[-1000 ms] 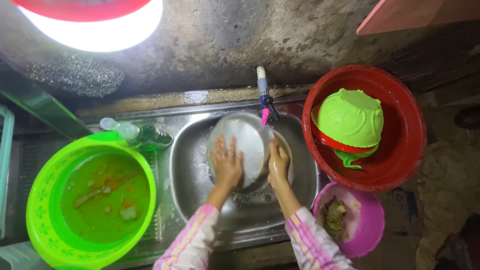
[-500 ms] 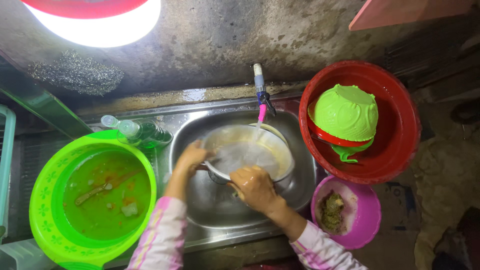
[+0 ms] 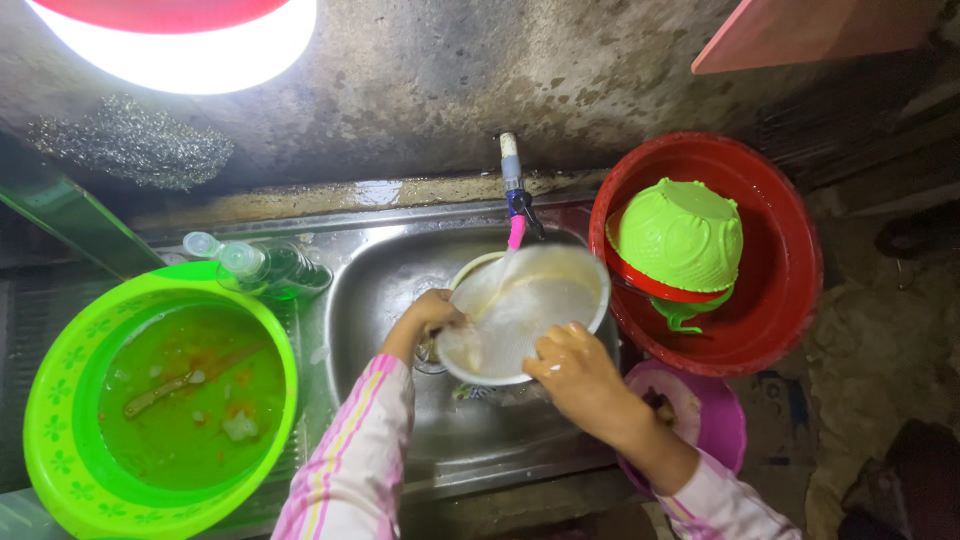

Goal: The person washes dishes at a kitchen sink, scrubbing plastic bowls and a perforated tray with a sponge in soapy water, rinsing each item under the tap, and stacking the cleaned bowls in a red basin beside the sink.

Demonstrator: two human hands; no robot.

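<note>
A steel sink fills the middle of my view, set into a wet table against a stained wall. At left stands a green basin of murky water; at right a red basin holds an upturned green colander. Over the sink, under a tap running a thin stream, I hold a round metal bowl, tilted. My left hand has its grip closed on the bowl's left rim; my right hand clasps the near rim, fingers curled over it. A purple bowl sits beside my right wrist, a green bottle lies left of the sink.
</note>
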